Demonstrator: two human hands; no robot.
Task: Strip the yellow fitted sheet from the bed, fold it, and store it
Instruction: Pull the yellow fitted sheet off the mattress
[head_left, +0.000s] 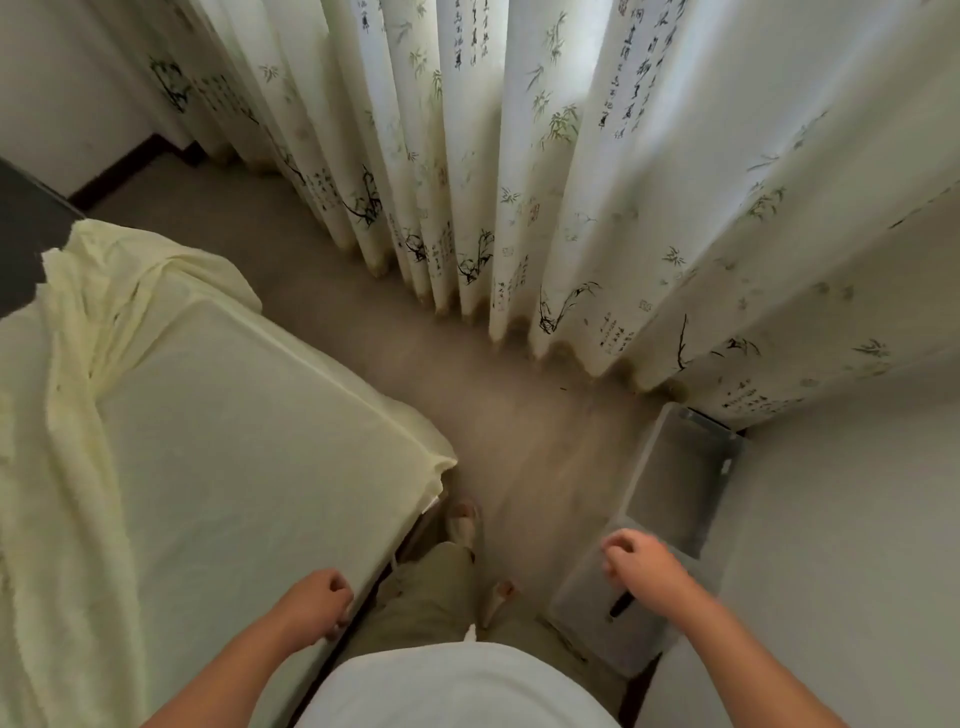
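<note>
Bed: lower left, seen from above; one corner points toward the floor gap.

Sheet: pale yellow. Stretched flat over the near part of the mattress and over the visible corner; bunched and pulled back in loose folds along the far left side, where a dark surface shows beyond it.

Left hand: fingers curled shut at the bed's near edge, touching the sheet's border; whether cloth is actually pinched inside cannot be told.

Right hand: fingers loosely curled, holding nothing visible, above a clear plastic bin.

Bin: translucent, rectangular, on the floor against the right wall; a small dark item shows just under the right wrist, blurred.

Curtains: white, hanging in folds to the floor, printed with ink bamboo and vertical columns of Chinese calligraphy; characters too blurred to read. No brand marks legible.

Floor: grey-brown, bare.

Person: white top, khaki trousers, light sandals, standing between bed and bin.
</note>
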